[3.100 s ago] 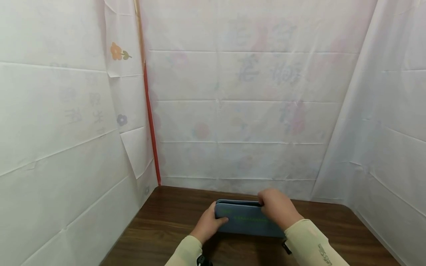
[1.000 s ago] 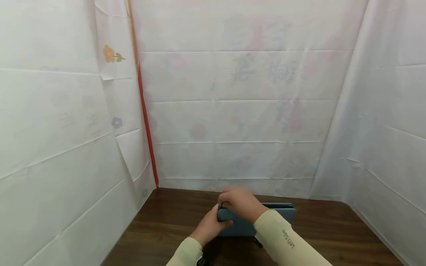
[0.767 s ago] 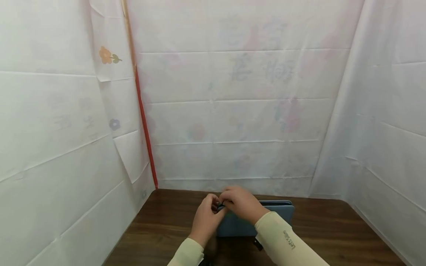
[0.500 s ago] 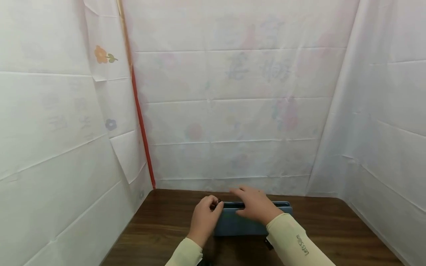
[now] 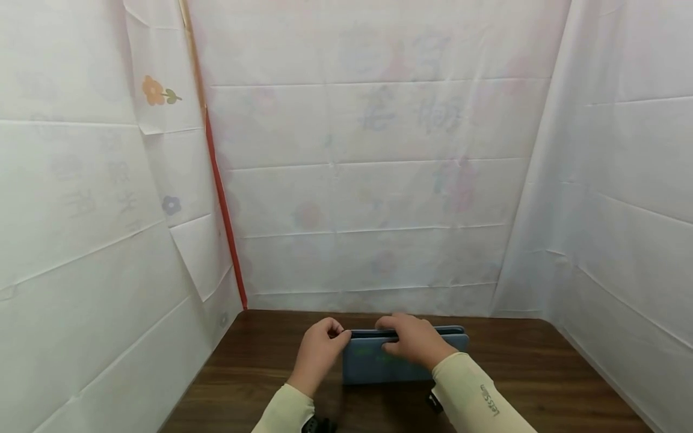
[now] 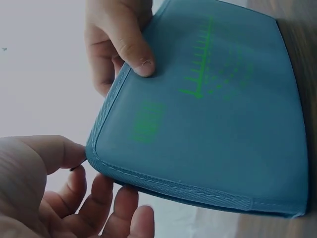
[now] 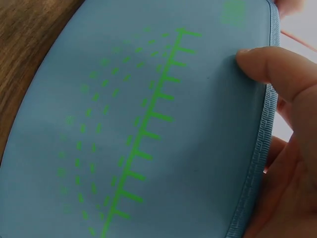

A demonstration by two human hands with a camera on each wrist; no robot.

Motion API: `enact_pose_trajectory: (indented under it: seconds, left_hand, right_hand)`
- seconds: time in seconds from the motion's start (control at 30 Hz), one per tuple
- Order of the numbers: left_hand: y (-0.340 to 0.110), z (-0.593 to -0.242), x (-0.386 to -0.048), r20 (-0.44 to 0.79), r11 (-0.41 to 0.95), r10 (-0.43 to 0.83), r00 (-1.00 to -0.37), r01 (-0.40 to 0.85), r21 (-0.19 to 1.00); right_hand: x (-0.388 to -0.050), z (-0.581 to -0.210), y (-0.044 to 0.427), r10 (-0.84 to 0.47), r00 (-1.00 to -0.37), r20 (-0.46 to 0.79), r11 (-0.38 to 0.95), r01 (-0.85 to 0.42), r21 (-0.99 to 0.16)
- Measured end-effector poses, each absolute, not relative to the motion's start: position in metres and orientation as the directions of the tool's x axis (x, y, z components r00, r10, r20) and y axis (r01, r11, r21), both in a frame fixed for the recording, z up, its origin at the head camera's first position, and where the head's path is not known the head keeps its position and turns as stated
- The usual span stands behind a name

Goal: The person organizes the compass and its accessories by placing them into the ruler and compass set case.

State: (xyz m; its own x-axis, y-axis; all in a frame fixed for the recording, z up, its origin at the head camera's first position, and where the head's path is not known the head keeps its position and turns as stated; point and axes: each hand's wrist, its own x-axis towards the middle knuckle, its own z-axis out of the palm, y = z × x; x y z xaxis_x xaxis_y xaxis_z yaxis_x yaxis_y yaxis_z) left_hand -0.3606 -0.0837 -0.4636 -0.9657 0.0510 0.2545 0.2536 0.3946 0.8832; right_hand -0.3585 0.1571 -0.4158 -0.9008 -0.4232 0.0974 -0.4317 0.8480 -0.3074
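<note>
A flat blue zip case with green print stands on its long edge on the wooden table, its top slightly parted with a dark gap. My left hand is at its upper left corner. In the left wrist view, its thumb and index finger pinch a small dark zipper pull, mostly hidden, and other fingertips touch the end of the case. My right hand grips the top edge near the middle. Its thumb presses the printed face; the other fingers are behind the near panel, largely hidden.
The brown wooden table carries the case. White sheets with faint prints form a left wall, a back wall and a right wall. A red strip runs up the back left corner.
My right hand has left the case's left corner and moved right to the top edge. My left hand has shifted from gripping the left end to pinching at the corner.
</note>
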Motion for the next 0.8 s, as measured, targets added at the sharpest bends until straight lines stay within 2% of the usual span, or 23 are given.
enact_pose_trajectory:
  seconds: [0.2,0.37,0.47,0.67,0.8]
  left_hand:
    - [-0.095,-0.477,-0.366,0.151,0.211,0.088,-0.985,0.167,0.963]
    - [-0.105,-0.491,-0.368,0.02,0.028,0.125,-0.992,0.024,0.999]
    - [-0.107,-0.498,-0.369,-0.044,-0.018,0.148,-0.988,-0.047,0.999]
    - [-0.106,-0.509,-0.37,-0.084,0.016,0.164,-0.983,-0.083,0.996]
    - [-0.108,-0.514,-0.37,-0.122,0.127,0.214,-0.969,-0.097,0.987]
  right_hand:
    - [-0.361,-0.42,0.158,-0.403,-0.911,0.083,0.857,-0.408,-0.314]
    - [-0.361,-0.418,0.157,-0.402,-0.913,0.074,0.852,-0.403,-0.335]
    - [-0.36,-0.417,0.156,-0.403,-0.912,0.074,0.85,-0.403,-0.34]
    - [-0.36,-0.416,0.157,-0.387,-0.919,0.072,0.85,-0.386,-0.358]
    - [-0.362,-0.418,0.157,-0.396,-0.916,0.065,0.846,-0.392,-0.362]
